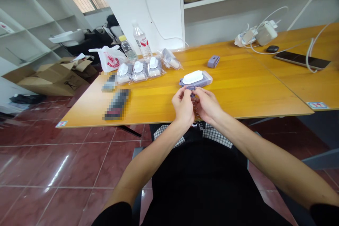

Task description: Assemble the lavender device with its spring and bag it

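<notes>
My left hand and my right hand meet at the table's front edge, fingers closed in a pinch. Between their fingertips is a small grey-purple plastic part. Below it hangs something thin and coiled, like a spring, partly covered by the fingers. Just beyond the hands lies a grey-purple scrubbing brush, its white bristles facing up. Farther back and to the right rests a loose purple piece, apart from both hands.
Several plastic-wrapped brushes lie at the back left, before two bottles and a white bag. A blurred-out dark object is near the left edge. Chargers, cables, a mouse and a dark tablet-like slab are right.
</notes>
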A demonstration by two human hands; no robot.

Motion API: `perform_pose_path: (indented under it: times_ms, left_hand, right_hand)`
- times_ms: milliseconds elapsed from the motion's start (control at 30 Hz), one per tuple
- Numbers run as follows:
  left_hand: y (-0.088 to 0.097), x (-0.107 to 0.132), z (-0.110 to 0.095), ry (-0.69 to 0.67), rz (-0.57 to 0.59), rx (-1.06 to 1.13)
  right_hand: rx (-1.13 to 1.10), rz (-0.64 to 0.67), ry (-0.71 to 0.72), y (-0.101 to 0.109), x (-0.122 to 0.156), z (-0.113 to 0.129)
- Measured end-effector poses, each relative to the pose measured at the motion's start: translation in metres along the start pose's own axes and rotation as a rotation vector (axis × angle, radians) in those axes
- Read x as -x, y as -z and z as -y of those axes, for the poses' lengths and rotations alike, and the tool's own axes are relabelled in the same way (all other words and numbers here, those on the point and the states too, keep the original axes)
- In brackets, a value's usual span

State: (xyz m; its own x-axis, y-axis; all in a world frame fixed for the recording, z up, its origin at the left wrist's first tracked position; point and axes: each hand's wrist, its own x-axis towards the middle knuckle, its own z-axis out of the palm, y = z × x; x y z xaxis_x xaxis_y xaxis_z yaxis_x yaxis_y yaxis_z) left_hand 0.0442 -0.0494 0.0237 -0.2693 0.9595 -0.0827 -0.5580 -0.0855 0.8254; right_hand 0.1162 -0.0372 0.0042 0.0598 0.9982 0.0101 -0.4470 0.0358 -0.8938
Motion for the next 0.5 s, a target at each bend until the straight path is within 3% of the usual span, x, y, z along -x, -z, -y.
perform_pose_path:
  times_ms: [500]
  left_hand:
    - [-0.002, 0.003, -0.003, -0.036, -0.026, -0.022]
  right_hand:
    - [-0.115, -0.120, -0.092, -0.012, 0.010, 0.002]
